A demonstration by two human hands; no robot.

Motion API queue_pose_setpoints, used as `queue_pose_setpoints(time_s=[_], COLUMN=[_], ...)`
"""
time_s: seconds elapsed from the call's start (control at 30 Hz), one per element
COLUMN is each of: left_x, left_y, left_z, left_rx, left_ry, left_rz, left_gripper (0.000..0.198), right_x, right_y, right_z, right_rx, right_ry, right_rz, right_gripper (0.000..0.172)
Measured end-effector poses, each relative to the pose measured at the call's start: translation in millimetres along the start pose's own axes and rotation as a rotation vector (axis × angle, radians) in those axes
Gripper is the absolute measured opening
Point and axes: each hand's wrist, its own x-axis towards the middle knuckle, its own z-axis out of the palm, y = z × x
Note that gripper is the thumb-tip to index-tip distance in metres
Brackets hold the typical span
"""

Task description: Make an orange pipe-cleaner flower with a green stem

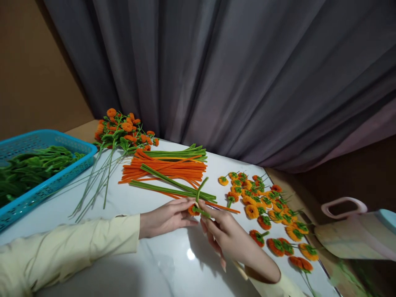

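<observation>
Between my fingertips, just above the white table, is a small orange pipe-cleaner flower. My left hand pinches it from the left. My right hand is closed on a green pipe cleaner at the flower, one end sticking up and another part lying across the fingers. Fingers partly hide where the two meet. Just beyond my hands, loose green pipe cleaners lie across a pile of orange pipe cleaners.
Finished-looking orange flowers on stems lie at the back left. A blue basket with green leaf pieces stands left. Several yellow and orange flower heads spread along the right. A lidded pitcher stands beyond the right edge; a grey curtain hangs behind.
</observation>
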Motion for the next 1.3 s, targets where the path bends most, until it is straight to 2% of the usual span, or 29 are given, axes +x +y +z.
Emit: queue_pose_setpoints(time_s=[0.13,0.33,0.47,0.6,0.7,0.8,1.0,1.1,1.3], left_x=[0.8,3.0,4.9,7.4,7.9,6.5,2.6,0.2,-4.9], left_y=[-3.3,-3.8,-6.0,-8.5,-7.8,-5.3,-1.4,0.5,2.5], left_z=[3.7,-1.7,-4.6,-6.4,-6.4,-5.9,-7.6,-6.4,-3.5], left_rx=[-0.039,-0.032,-0.040,-0.041,-0.019,0.030,0.097,0.154,0.210], left_ry=[-0.065,0.007,0.042,0.061,0.031,0.001,0.014,0.010,0.013], left_rz=[0.063,0.074,0.033,0.005,-0.005,-0.027,0.002,0.020,0.023], left_gripper=[0.022,0.019,0.020,0.019,0.021,0.019,0.011,0.013,0.021], right_x=[4.6,5.9,2.9,2.7,3.7,3.6,-1.2,-4.6,-3.2], right_y=[0.9,3.6,-0.8,-1.6,3.8,9.0,6.1,1.6,-7.5], right_z=[2.0,1.8,4.0,8.1,10.5,11.0,8.3,6.0,-0.6], right_rx=[0.145,0.123,-0.026,-0.279,-0.465,-0.536,-0.462,-0.353,-0.013], right_ry=[0.032,0.050,0.049,0.084,0.154,0.188,0.157,0.125,0.027], right_rz=[0.029,0.028,-0.004,-0.169,-0.309,-0.351,-0.324,-0.276,0.042], right_gripper=[0.030,0.036,0.039,0.042,0.049,0.051,0.048,0.042,0.033])
